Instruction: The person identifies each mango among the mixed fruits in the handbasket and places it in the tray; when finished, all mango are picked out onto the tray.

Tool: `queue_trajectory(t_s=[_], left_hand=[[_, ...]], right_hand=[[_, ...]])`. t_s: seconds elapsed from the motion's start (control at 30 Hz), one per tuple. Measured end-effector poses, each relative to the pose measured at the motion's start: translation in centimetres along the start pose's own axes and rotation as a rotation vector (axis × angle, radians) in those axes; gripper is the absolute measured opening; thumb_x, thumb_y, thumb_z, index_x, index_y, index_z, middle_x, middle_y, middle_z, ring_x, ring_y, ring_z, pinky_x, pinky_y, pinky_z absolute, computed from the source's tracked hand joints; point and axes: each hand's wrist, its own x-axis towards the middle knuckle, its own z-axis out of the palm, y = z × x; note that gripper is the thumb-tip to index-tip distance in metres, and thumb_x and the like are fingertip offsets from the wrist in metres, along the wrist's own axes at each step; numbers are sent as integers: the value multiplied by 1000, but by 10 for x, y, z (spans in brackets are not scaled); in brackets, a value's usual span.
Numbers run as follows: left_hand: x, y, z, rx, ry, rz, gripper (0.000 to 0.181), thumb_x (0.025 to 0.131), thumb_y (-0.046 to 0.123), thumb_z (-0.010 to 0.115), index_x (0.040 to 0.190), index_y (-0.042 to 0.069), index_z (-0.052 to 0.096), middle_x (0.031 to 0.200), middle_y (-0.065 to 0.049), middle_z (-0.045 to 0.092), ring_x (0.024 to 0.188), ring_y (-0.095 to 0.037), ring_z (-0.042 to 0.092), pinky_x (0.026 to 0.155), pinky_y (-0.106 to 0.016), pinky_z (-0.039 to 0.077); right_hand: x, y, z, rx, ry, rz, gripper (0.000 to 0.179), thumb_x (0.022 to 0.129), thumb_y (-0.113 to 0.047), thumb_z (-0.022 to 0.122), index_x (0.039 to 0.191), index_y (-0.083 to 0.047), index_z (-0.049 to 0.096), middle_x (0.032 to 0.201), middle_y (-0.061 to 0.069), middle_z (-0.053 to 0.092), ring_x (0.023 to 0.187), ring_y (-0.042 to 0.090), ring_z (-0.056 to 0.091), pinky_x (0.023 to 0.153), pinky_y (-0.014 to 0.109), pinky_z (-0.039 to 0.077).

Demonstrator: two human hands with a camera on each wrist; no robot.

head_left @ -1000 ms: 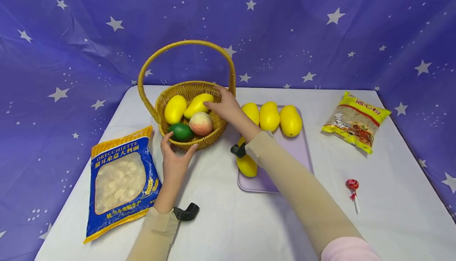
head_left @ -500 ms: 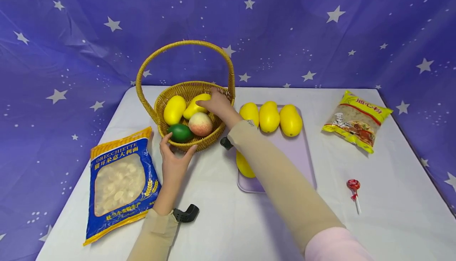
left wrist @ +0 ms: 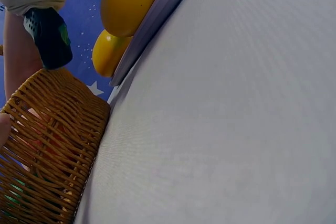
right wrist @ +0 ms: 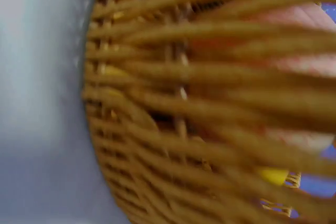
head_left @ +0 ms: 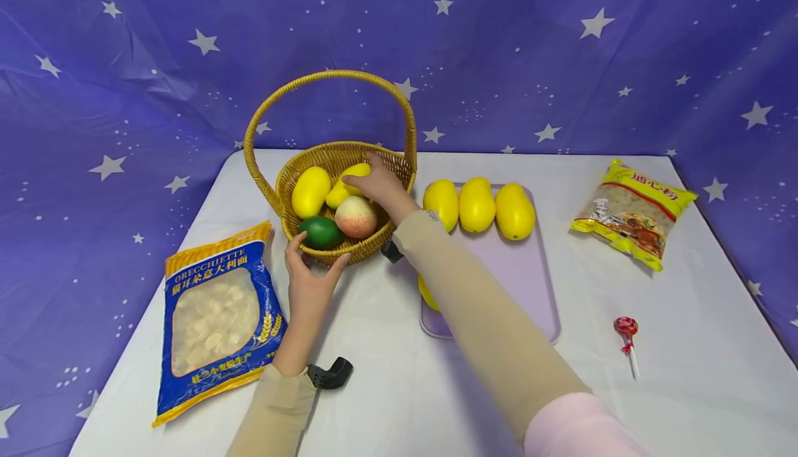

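A wicker basket (head_left: 366, 254) with a tall handle stands at the back left. In it lie a yellow mango (head_left: 311, 192), a peach (head_left: 356, 217) and a smooth green fruit (head_left: 321, 233). My right hand (head_left: 385, 188) reaches over the right rim and holds a second mango (head_left: 341, 192) at the back of the basket, thumb on its near side, other fingers mostly hidden. My left hand (head_left: 308, 291) grips the basket's near side, with fingertips at the rim and thumb spread to the right. The right wrist view is filled by the basket's weave (right wrist: 210, 87).
A lilac tray (head_left: 520, 284) right of the basket bears several mangoes (head_left: 476, 205), one mostly behind my right sleeve. A blue orecchiette bag (head_left: 215, 318) lies at the left. At the right are a yellow pasta bag (head_left: 632, 214) and a red lollipop (head_left: 626, 326).
My right hand and forearm have shifted left, farther into the basket, and the mango under it has moved slightly left. My left hand has stayed on the basket's near side.
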Motion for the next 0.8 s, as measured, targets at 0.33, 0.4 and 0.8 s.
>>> queue_trajectory(t_s=[0.33, 0.4, 0.8], left_hand=[[-1, 2, 1, 23, 2, 4, 83, 80, 51, 75, 142, 27, 26, 148, -10, 26, 125, -31, 42, 96, -53, 37], [-1, 2, 0, 29, 1, -2, 83, 80, 52, 74, 143, 26, 26, 148, -10, 25, 127, -32, 41, 96, -53, 37], [0, 0, 0, 18, 6, -1, 84, 79, 51, 75, 142, 26, 27, 148, -9, 25, 125, -30, 42, 97, -52, 36]], right_hand=[[-2, 6, 9, 24, 48, -48, 74, 91, -43, 63, 152, -19, 28, 148, 9, 40, 131, 27, 40, 104, 42, 36], [-1, 6, 11, 47, 66, -56, 72, 91, -41, 63, 150, -18, 30, 146, 9, 42, 129, 26, 43, 102, 41, 38], [8, 8, 15, 152, 201, -96, 59, 90, -34, 68, 142, -22, 42, 141, 3, 47, 121, 23, 49, 98, 36, 42]])
